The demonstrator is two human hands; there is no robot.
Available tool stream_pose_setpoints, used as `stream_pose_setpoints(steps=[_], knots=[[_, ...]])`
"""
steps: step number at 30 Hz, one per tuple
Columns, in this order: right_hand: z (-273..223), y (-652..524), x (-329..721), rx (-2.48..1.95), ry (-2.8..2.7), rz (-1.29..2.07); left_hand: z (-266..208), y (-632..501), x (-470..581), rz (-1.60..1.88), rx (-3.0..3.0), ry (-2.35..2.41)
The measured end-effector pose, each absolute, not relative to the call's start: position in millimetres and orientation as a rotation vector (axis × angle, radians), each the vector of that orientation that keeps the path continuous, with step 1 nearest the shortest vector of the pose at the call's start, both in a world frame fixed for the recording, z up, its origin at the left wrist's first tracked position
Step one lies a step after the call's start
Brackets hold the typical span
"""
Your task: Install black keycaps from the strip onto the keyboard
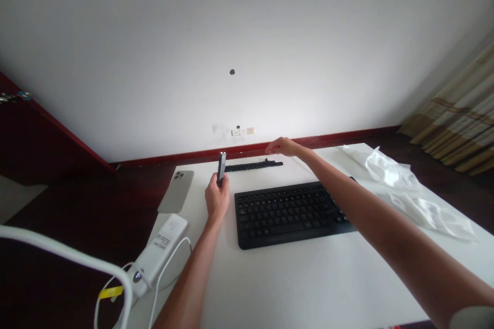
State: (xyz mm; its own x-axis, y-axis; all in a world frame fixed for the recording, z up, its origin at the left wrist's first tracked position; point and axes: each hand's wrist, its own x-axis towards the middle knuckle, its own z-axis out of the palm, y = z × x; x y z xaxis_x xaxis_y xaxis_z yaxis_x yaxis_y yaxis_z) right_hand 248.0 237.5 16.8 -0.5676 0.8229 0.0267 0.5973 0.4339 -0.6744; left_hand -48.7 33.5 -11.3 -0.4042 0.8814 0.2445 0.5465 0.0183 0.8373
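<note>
A slim, dark, oblong object with a shiny tip (pixel 221 168) is gripped upright by the left hand (pixel 217 195), fingers wrapped around its lower end, just beyond the left corner of the black rectangular keyboard (pixel 285 211) on the white tabletop (pixel 285 277). Beyond the keyboard, a narrow row of small black pieces (pixel 250 166) is laid out, and the right hand (pixel 283 146) is held near its right end; whether those fingers are pinching anything cannot be told. Left of the keyboard, a pale phone with camera lenses (pixel 177 193) is seen; right of it, crumpled translucent plastic (pixel 386 168) is spread.
</note>
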Motion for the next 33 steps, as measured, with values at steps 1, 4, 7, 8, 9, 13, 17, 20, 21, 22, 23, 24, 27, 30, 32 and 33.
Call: stream_pose_setpoints(steps=[1, 4, 7, 8, 9, 13, 17, 20, 21, 22, 23, 24, 27, 30, 32, 33], knots=[[17.4, 238.7, 245.0, -1.195, -2.362, 0.922, -11.3, 33.4, -48.8, 1.340, 1.459, 1.957], [16.8, 238.1, 238.5, -1.132, -2.424, 1.022, -10.8, 33.6, -48.8, 1.329, 1.445, 1.956], [16.0, 235.9, 235.9, -1.049, -2.464, 1.127, -10.0, 33.8, -48.2, 1.324, 1.455, 1.948], [16.0, 235.7, 235.4, -1.043, -2.474, 1.140, -9.8, 33.8, -48.0, 1.323, 1.460, 1.946], [16.1, 235.9, 235.0, -1.057, -2.483, 1.135, -9.7, 33.9, -47.9, 1.322, 1.462, 1.946], [17.1, 238.1, 231.9, -1.176, -2.521, 1.035, -11.2, 34.5, -48.5, 1.321, 1.456, 1.952], [17.9, 238.8, 230.2, -1.232, -2.534, 0.966, -12.8, 35.2, -49.4, 1.335, 1.461, 1.952], [18.3, 237.9, 237.5, -1.294, -2.497, 0.913, -11.9, 35.1, -49.1, 1.333, 1.466, 1.955], [18.4, 237.1, 242.2, -1.318, -2.478, 0.893, -11.3, 34.9, -48.8, 1.334, 1.464, 1.953], [18.3, 235.9, 247.8, -1.342, -2.458, 0.871, -10.8, 34.6, -48.5, 1.334, 1.461, 1.954], [18.1, 234.3, 254.0, -1.368, -2.437, 0.850, -10.3, 34.3, -48.1, 1.333, 1.458, 1.957], [17.6, 232.4, 260.3, -1.396, -2.416, 0.830, -10.0, 34.1, -47.8, 1.328, 1.458, 1.959], [14.4, 225.5, 275.8, -1.484, -2.366, 0.794, -10.0, 33.9, -47.3, 1.311, 1.467, 1.962], [10.4, 220.1, 281.6, -1.537, -2.317, 0.777, -10.9, 34.7, -47.5, 1.323, 1.469, 1.957], [8.6, 218.3, 280.9, -1.563, -2.282, 0.762, -11.7, 35.2, -47.8, 1.333, 1.471, 1.958], [8.2, 217.8, 280.0, -1.576, -2.265, 0.756, -12.0, 35.3, -48.0, 1.331, 1.476, 1.961]])
